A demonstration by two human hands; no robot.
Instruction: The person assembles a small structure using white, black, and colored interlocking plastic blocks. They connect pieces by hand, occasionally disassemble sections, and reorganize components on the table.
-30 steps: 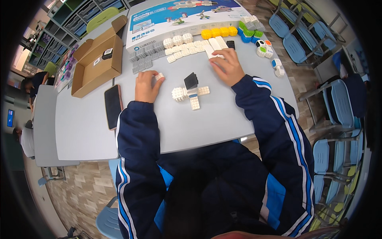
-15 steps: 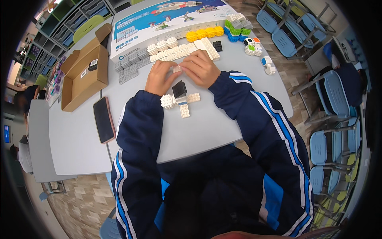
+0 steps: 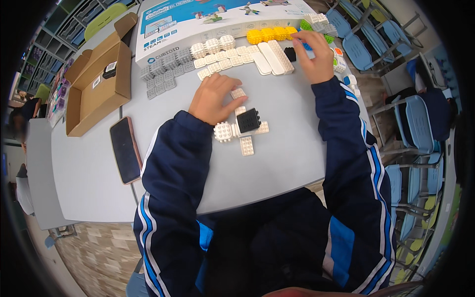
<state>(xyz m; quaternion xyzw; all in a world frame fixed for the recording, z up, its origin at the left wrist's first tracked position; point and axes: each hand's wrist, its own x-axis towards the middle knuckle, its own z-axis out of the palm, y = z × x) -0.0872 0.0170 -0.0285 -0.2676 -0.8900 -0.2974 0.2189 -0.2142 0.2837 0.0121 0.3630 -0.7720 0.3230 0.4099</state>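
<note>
White-and-black block model point(image 3: 247, 123) lies on the desk point(image 3: 277, 163), just beside left hand point(image 3: 213, 98). Left grip spread around small white studded plate point(image 3: 238, 93); contact unclear. Right hand point(image 3: 318, 58) parted, empty, near yellow blocks point(image 3: 271, 34). Model judged light, stiff; best held by studded white cube point(image 3: 224, 132).

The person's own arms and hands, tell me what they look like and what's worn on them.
The left sleeve and right sleeve are long, loose and navy, each with white and bright blue stripes running lengthwise. They reach the wrists; the left hand and right hand are bare, without gloves.
</note>
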